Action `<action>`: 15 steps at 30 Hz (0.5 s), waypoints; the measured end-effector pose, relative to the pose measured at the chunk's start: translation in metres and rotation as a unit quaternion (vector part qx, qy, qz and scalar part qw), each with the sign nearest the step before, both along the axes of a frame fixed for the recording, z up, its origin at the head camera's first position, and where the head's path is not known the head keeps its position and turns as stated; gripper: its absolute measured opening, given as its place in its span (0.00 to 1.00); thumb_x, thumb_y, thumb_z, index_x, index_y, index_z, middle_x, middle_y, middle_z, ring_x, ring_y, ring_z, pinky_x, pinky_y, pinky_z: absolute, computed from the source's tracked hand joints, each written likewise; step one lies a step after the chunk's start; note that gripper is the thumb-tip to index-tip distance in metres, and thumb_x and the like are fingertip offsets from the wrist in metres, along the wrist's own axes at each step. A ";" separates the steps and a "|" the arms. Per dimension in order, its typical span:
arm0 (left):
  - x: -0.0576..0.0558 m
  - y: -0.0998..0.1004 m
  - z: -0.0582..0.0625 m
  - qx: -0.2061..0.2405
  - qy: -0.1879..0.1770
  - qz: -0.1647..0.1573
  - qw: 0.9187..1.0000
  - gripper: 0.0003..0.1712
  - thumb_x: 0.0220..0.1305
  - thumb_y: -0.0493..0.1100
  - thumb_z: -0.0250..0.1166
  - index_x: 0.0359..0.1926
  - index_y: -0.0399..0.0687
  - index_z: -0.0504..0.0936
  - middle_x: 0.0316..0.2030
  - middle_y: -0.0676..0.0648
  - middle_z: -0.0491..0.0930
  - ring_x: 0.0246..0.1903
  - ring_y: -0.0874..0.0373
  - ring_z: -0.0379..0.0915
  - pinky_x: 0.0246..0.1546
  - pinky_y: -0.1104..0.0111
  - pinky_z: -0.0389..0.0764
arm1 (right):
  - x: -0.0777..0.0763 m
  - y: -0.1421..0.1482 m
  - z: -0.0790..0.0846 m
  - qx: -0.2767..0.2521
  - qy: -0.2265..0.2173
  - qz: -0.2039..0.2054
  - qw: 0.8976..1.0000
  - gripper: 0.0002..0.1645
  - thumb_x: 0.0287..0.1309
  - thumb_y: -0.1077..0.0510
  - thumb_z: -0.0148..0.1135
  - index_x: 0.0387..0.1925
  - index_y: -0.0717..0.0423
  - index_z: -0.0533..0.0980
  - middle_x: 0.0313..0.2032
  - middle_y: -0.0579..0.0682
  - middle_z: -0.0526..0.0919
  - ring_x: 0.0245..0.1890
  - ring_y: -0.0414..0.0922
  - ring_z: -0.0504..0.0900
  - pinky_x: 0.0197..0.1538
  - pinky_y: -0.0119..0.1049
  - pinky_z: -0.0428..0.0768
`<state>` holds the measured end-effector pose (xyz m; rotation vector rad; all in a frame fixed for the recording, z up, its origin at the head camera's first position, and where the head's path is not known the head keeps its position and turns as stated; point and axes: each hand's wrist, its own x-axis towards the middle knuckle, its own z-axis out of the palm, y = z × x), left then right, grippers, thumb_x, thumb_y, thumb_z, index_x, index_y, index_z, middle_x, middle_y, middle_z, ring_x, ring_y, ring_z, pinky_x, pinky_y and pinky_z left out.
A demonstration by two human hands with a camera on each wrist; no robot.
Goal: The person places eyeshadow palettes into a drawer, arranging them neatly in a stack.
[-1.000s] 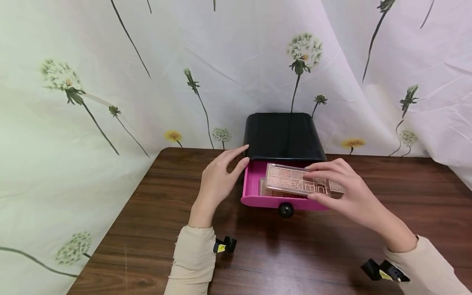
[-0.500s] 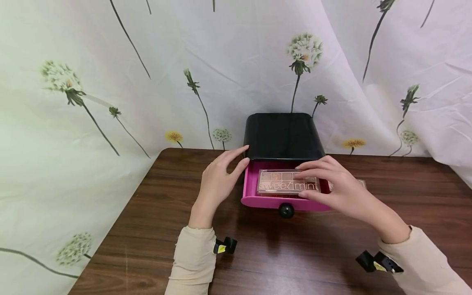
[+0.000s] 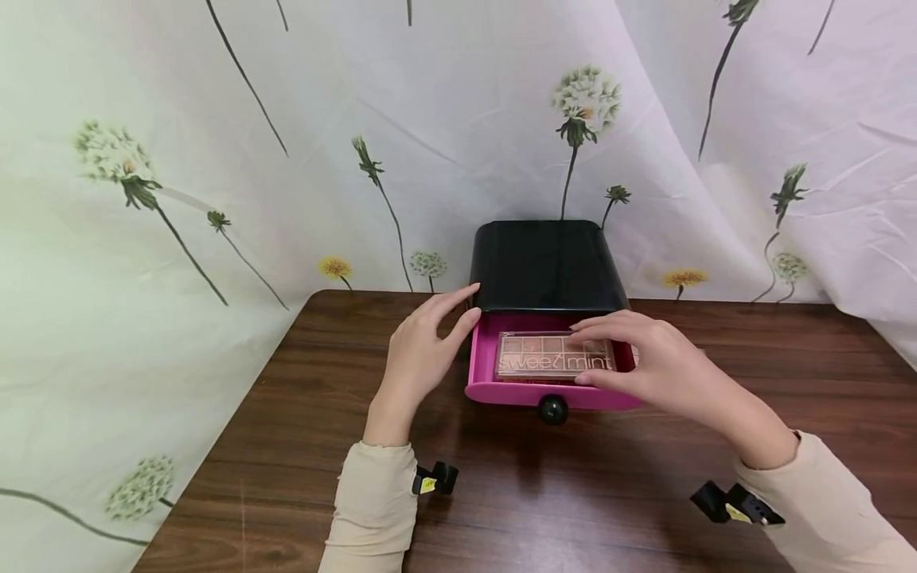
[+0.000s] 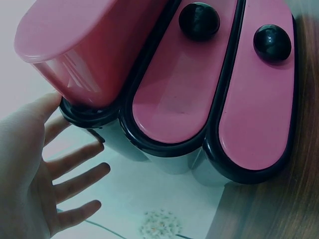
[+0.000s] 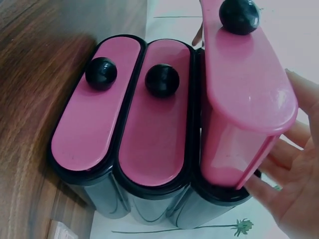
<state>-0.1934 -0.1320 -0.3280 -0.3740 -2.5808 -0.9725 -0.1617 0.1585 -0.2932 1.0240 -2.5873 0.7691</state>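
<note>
A small black cabinet (image 3: 548, 263) has its pink top drawer (image 3: 487, 392) pulled out. Inside the drawer lies a clear-lidded eyeshadow palette (image 3: 537, 356) marked "sweet mint", with the edge of something beneath it. My right hand (image 3: 655, 358) pinches the palette near its right end, thumb on the near edge and fingers on the far edge. The right wrist view does not show the palette itself. My left hand (image 3: 423, 346) rests with its fingertips against the cabinet's left side; its fingers (image 4: 82, 186) are extended in the left wrist view.
Two lower pink drawers, a middle drawer (image 4: 174, 99) and a bottom drawer (image 4: 259, 109), are closed, each with a round black knob. A clear case (image 5: 62, 231) lies on the brown table (image 3: 286, 477). A dandelion-print cloth (image 3: 458, 119) hangs behind.
The right hand has brought the palette left and down into the drawer, and it now lies level. The left hand has stayed at the cabinet's side.
</note>
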 end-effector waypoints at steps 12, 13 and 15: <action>0.000 0.000 -0.001 0.001 0.000 -0.004 1.000 0.26 0.62 0.71 0.44 0.61 0.81 0.67 0.58 0.61 0.71 0.58 0.59 0.66 0.53 0.51 0.68 | -0.004 -0.003 0.001 0.019 -0.042 0.003 0.999 0.25 0.44 0.45 0.73 0.47 0.43 0.79 0.48 0.37 0.79 0.49 0.37 0.76 0.49 0.41 0.75; 0.000 0.000 -0.001 0.001 0.000 -0.004 1.000 0.26 0.62 0.71 0.44 0.61 0.81 0.67 0.58 0.60 0.71 0.58 0.59 0.66 0.53 0.51 0.68 | -0.004 -0.003 0.001 0.019 -0.043 0.003 0.999 0.25 0.44 0.45 0.72 0.47 0.43 0.79 0.48 0.37 0.79 0.49 0.37 0.76 0.49 0.41 0.75; -0.001 0.000 -0.001 0.000 0.000 -0.002 1.000 0.26 0.62 0.71 0.44 0.60 0.82 0.68 0.58 0.61 0.71 0.58 0.59 0.66 0.53 0.51 0.68 | -0.004 -0.003 0.002 0.020 -0.047 0.005 0.999 0.25 0.44 0.45 0.72 0.46 0.43 0.79 0.47 0.37 0.79 0.48 0.37 0.76 0.48 0.40 0.75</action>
